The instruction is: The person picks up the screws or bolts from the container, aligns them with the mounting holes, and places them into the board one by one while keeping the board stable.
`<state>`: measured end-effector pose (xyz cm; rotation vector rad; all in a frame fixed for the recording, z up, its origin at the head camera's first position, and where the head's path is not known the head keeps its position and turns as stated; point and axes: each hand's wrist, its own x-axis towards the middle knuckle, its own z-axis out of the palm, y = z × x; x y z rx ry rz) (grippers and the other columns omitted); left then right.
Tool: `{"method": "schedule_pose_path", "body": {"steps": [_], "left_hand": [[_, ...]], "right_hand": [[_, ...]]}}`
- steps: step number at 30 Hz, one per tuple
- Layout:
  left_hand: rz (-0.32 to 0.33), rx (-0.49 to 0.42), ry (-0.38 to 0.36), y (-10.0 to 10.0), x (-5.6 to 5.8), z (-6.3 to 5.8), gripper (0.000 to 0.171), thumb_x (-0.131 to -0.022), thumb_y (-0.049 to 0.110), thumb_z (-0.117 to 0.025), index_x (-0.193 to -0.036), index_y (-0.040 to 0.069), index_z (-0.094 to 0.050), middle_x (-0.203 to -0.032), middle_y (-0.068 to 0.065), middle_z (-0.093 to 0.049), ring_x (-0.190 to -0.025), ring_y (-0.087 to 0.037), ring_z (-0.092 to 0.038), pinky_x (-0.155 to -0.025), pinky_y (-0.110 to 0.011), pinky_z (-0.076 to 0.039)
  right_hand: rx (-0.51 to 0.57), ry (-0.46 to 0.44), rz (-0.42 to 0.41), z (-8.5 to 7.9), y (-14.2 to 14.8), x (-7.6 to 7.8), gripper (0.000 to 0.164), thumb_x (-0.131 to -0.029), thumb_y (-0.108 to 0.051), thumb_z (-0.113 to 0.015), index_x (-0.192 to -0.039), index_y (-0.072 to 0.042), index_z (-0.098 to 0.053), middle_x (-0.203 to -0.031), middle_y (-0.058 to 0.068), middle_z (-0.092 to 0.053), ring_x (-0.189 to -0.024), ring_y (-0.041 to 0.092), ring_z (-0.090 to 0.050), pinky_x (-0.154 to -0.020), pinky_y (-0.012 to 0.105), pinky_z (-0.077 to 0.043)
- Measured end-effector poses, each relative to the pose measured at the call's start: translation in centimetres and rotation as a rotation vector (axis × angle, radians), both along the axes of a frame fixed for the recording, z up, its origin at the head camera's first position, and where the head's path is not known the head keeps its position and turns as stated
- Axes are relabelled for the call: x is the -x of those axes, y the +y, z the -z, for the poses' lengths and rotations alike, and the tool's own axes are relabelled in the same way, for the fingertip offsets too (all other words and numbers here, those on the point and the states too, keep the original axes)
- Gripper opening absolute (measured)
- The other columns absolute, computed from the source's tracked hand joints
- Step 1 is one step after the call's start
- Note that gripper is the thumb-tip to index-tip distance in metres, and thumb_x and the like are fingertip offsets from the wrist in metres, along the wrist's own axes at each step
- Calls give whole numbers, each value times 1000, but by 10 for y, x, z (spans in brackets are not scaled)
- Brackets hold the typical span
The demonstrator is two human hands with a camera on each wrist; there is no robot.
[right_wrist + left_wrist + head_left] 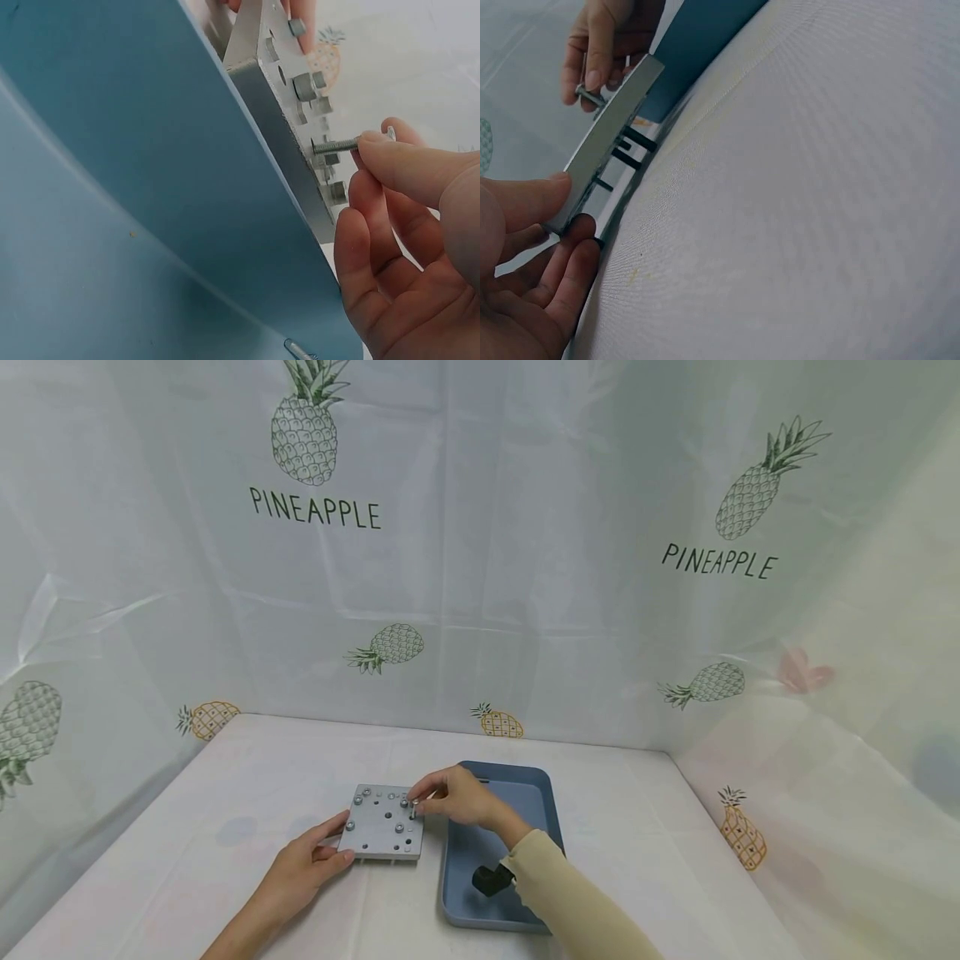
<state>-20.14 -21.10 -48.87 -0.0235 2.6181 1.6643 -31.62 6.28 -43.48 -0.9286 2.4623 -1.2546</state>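
Note:
A square silver metal plate (pixel 375 835) with holes and several bolts stands raised a little over the white table. My left hand (pixel 303 864) grips its left edge, thumb on one face and fingers beneath, as the left wrist view shows. Bolt shanks (pixel 626 157) stick out under the plate. Between thumb and forefinger, my right hand (pixel 457 797) pinches a threaded bolt (pixel 337 146). The tip of this bolt meets a hole near the plate's right edge, and most of its thread shows outside. Other bolt heads (pixel 304 88) stand up from the plate around it.
A blue tray (pixel 452 893) lies right of the plate, under my right forearm. In it is a small shiny metal piece (pixel 298 349). A black object (pixel 491 881) beside my right sleeve overlaps the tray. Behind the table hangs a pineapple-print curtain (pixel 525 568).

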Motion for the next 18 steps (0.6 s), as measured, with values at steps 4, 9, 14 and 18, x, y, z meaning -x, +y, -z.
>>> {"method": "schedule_pose_path", "body": {"steps": [4,9,14,18], "left_hand": [[3,-1,0,-1,0,1,74,-97,26,-80,-161,9,-47,-153,-21,-56,-104,-14,-68,-83,-22,-53],[2,9,-3,-1,0,0,75,-97,27,-80,-161,10,-46,-153,-20,-56,-104,-13,-67,-83,-22,-52],[1,10,-6,0,0,-1,75,-97,27,-80,-161,11,-46,-154,-20,-56,-106,-14,-67,-84,-21,-53],[5,16,-3,-1,-1,0,75,-97,28,-80,-161,11,-46,-155,-20,-55,-109,-14,-68,-86,-21,-53]], "right_hand": [[0,-7,-3,0,-1,0,15,-95,-11,-81,-108,-16,-84,-102,-4,-79,-82,8,-60,-71,22,-47],[-15,4,-5,1,-2,-1,14,-95,-10,-82,-107,-16,-84,-103,-7,-79,-88,5,-65,-79,22,-52],[-32,24,-19,3,-3,-2,14,-95,-9,-81,-108,-15,-84,-104,-8,-79,-87,2,-66,-80,22,-53],[-43,37,-27,4,-4,-2,14,-96,-8,-80,-108,-14,-83,-103,-8,-78,-85,1,-65,-78,21,-53]]}}
